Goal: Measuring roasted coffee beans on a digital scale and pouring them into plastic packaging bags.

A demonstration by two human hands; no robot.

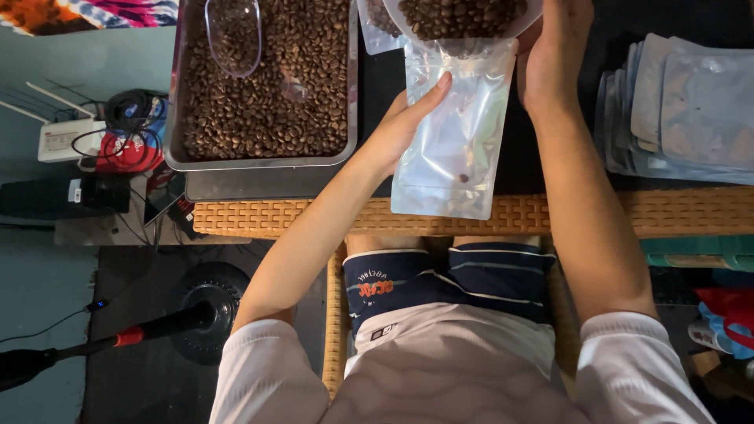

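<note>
The left hand (404, 118) lies with its fingers (434, 90) stretched nearly flat against the upper left side of a clear plastic pouch (455, 141), the thumb hidden behind the pouch, so it pinches the mouth rather than closing round it. The right hand (554, 47) cups the rim of a pale bowl (528, 22) full of roasted coffee beans (459, 16), tilted over the pouch's open top; how tightly its fingers close cannot be told, since they wrap out of sight. The pouch stands upright on the desk, its foot at the woven wicker edge (275, 216), with a few beans lying at its bottom.

To the left sits a metal tray (267, 163) heaped with more beans, a clear scoop (233, 35) resting in it. To the right, a stack of empty pouches (683, 110) lies fanned on the dark desk top. Beyond the desk's left end are a white router (67, 137), tangled cables (129, 118) and a dark box on a lower shelf. Below, on the dim floor, stands a round fan base (208, 306) with a red-banded pole across it.
</note>
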